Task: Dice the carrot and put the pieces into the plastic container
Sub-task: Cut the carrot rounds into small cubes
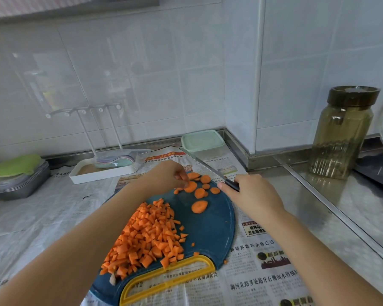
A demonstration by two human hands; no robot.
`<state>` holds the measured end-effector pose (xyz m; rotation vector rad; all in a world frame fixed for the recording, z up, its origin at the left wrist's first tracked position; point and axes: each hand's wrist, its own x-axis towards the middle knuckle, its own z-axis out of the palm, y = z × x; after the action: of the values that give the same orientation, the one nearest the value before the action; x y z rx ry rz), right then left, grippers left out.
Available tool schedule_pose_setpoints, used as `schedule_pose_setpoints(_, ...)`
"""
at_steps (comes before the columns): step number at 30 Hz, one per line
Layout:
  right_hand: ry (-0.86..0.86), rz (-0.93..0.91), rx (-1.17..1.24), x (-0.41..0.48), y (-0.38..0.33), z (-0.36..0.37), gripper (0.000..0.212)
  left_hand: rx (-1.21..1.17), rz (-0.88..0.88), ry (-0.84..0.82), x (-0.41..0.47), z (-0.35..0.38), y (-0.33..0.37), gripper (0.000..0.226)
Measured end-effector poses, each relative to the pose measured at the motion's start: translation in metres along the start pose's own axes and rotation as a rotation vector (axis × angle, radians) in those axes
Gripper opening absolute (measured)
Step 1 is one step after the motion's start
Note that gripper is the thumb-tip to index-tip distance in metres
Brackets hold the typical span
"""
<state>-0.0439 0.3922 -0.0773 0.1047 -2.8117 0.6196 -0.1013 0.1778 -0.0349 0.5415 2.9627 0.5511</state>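
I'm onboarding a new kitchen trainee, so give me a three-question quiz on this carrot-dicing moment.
1. True or false: the plastic container has its lid off.
2. Which hand grips the knife? A left, B right.
3. Fill in: the diced carrot pile lies on the ___ cutting board, nearer the person than the round slices.
Key: 1 false, the lid is on; 2 B, the right hand; 3 blue.

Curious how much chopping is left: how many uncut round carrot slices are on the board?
7 round slices visible: six clustered at the cutting board's far end by the left hand, one alone nearer the diced pile. More may hide under that hand.
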Motion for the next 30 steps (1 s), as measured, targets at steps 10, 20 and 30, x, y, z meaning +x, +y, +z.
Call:
schedule_pose_setpoints(10, 0.000, 0.001, 0.014, -0.003, -0.003, -0.004, 0.049, -0.304, -0.165, -0.217, -0.029, 0.007, 0.014, 0.014)
schedule_pose_setpoints(20, 0.009, 0.006, -0.005, -0.002, -0.002, -0.003, 0.049, -0.112, -0.111, -0.039, -0.037, 0.034, 0.030, 0.036)
schedule_pose_setpoints(30, 0.025, 0.010, -0.013, 0.003, 0.001, 0.003, 0.049, 0.060, -0.097, 0.003, 0.033, 0.016, -0.001, 0.040)
